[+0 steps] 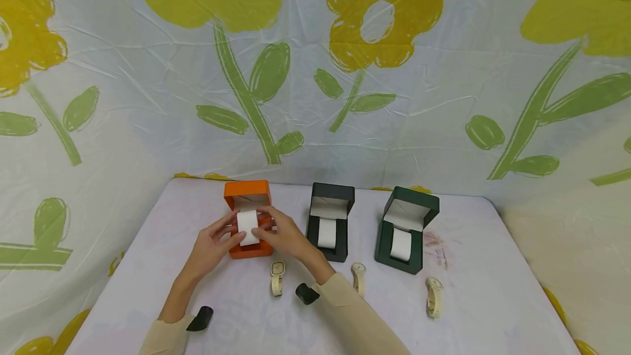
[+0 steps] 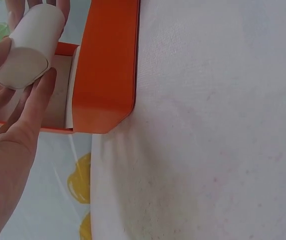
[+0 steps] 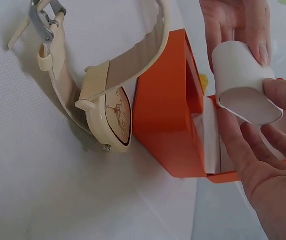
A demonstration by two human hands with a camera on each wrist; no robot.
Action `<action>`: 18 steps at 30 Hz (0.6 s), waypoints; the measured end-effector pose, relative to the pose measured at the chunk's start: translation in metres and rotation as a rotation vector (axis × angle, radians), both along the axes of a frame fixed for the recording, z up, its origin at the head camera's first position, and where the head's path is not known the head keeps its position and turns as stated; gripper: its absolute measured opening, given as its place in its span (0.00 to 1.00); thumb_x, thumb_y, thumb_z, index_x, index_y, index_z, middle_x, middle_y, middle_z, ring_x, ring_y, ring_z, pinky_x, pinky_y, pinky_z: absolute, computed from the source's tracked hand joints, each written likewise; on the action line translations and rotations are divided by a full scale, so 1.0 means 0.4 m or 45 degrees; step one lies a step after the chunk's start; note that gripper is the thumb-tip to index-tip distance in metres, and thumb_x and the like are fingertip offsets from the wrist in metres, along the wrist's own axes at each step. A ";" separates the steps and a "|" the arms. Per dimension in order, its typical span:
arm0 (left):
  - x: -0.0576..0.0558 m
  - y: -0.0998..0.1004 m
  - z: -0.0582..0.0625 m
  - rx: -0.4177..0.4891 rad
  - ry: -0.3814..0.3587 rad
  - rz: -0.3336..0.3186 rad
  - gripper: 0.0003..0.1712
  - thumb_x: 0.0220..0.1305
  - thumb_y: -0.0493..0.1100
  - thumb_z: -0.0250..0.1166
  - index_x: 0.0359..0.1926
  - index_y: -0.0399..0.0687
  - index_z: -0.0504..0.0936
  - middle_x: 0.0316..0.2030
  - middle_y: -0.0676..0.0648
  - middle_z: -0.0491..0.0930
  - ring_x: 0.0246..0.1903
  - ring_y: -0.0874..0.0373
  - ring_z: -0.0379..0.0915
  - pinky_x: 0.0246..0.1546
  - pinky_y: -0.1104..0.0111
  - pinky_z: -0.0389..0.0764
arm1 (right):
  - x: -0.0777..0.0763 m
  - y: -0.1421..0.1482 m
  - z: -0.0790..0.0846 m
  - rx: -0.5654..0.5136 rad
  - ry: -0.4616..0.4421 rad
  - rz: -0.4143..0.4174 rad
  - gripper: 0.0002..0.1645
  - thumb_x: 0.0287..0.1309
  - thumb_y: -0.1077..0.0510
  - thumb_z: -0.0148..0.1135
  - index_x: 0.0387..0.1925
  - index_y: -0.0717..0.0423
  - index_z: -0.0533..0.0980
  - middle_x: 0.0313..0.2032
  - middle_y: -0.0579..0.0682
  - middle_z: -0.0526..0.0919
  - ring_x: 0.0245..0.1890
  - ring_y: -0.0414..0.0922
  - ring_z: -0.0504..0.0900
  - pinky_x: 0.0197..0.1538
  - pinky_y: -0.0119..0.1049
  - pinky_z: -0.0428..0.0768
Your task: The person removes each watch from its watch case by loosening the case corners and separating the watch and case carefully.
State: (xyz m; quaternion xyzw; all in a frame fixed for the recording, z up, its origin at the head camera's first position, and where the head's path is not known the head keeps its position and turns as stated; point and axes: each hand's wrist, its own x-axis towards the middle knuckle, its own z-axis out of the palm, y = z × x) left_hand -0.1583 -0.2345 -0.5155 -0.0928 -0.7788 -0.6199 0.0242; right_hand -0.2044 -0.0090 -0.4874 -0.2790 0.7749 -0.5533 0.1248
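A white watch cushion (image 1: 248, 228) is held between both hands, above the open orange watch box (image 1: 251, 251). My left hand (image 1: 211, 248) grips its left end, fingers behind and thumb in front. On the other end, my right hand (image 1: 286, 234) pinches it the same way. The left wrist view shows the cushion (image 2: 33, 45) as a rounded roll, clear of the orange box (image 2: 105, 65). Close in front of the box lies a cream watch with a squarish face (image 1: 277, 270), seen large with its buckled strap in the right wrist view.
To the right stand a black watch box (image 1: 340, 253) and a dark green watch box (image 1: 416, 262), both with lids up and white cushions inside. Two more cream watches, one round-faced watch (image 1: 359, 273) and another watch (image 1: 434, 295), lie before them. A flowered cloth (image 1: 384, 152) hangs behind the table.
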 end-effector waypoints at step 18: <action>-0.014 -0.007 -0.015 -0.027 -0.048 0.015 0.38 0.69 0.42 0.70 0.75 0.44 0.68 0.69 0.37 0.70 0.62 0.39 0.71 0.52 0.78 0.78 | -0.013 -0.012 -0.010 0.048 0.010 0.005 0.30 0.70 0.61 0.65 0.69 0.63 0.67 0.58 0.60 0.79 0.52 0.54 0.83 0.55 0.40 0.84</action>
